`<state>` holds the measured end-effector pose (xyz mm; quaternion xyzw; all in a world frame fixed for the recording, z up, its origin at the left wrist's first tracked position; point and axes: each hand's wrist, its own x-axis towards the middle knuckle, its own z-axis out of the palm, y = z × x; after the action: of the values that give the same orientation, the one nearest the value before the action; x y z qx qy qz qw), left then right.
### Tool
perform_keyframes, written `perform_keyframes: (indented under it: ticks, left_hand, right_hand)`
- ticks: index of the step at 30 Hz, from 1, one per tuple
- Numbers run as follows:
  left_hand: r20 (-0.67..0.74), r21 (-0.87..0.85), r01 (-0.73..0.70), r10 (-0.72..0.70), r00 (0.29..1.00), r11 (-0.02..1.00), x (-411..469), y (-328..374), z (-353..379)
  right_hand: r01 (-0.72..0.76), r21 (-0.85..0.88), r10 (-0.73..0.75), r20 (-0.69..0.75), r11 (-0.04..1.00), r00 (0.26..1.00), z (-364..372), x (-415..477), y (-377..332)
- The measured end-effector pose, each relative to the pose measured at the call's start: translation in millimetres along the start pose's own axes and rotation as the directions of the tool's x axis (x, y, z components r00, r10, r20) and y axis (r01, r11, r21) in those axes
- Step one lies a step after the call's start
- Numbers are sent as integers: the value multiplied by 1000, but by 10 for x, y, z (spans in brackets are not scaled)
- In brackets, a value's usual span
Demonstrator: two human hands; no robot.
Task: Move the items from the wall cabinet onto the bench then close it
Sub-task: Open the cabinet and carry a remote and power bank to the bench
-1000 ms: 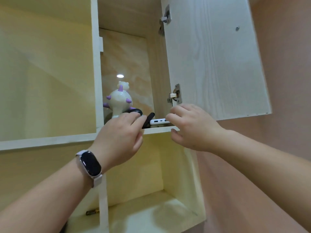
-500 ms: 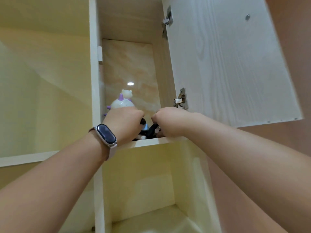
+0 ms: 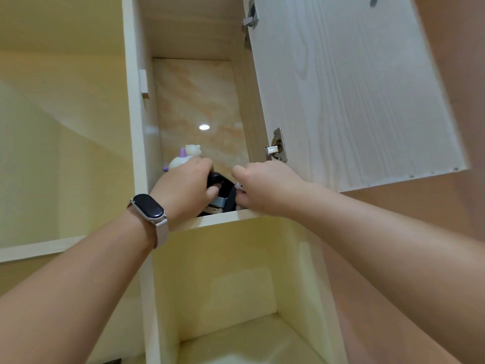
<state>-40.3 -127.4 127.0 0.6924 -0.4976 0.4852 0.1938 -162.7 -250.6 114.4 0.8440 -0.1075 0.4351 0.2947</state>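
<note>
**Wall cabinet (image 3: 131,127) open, both hands among the items on its upper shelf**

The door (image 3: 354,88) stands swung out to the right on its hinges (image 3: 275,149). The items sit in the upper compartment, on the shelf (image 3: 223,219), close to its front edge. A white toy (image 3: 181,160) with purple horns stands upright at the left, against the marbled back wall (image 3: 199,101). Just in front of it lies a black item (image 3: 215,177) with a rounded end. A pale blue and white item (image 3: 219,203) lies below that at the shelf edge, and a dark strap (image 3: 231,197) runs beside it.

The left hand (image 3: 186,190), with a watch (image 3: 148,209) on its wrist, reaches over the shelf edge. Its fingers curl over the black item and the thumb is tucked beneath, so it has hold of it. The right hand (image 3: 262,187) is just beside it, and the two are nearly touching. Its fingers are curled tight, and a white thing (image 3: 238,185) is pinched between them and the thumb. Most of that thing is hidden. The compartment below (image 3: 236,285) is open to view.
</note>
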Motion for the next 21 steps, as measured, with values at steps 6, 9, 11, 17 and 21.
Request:
perform_keyframes:
  ticks: [6, 9, 11, 17, 21]
  left_hand:
    - [-46, -151, 65, -73, 996, 986, -133, 114, -124]
    - [-98, -185, 48, -67, 993, 981, -221, 150, -131]
    - [-164, -192, 36, -68, 984, 981, -276, 124, -130]
    - [-224, -210, 1, -49, 973, 978, -478, 70, -255]
    - [-82, -84, -3, -4, 997, 996, -607, 74, -284]
  right_hand:
    - [-61, -88, 54, -81, 994, 995, -13, -145, -45]
    - [-63, -111, 57, -52, 992, 997, -100, -251, -52]
    - [-57, -141, 50, -48, 988, 998, -175, -325, -53]
    - [-121, -84, 110, -121, 989, 987, -313, -578, -110]
    - [-236, -57, 234, -39, 970, 972, -206, -863, -170]
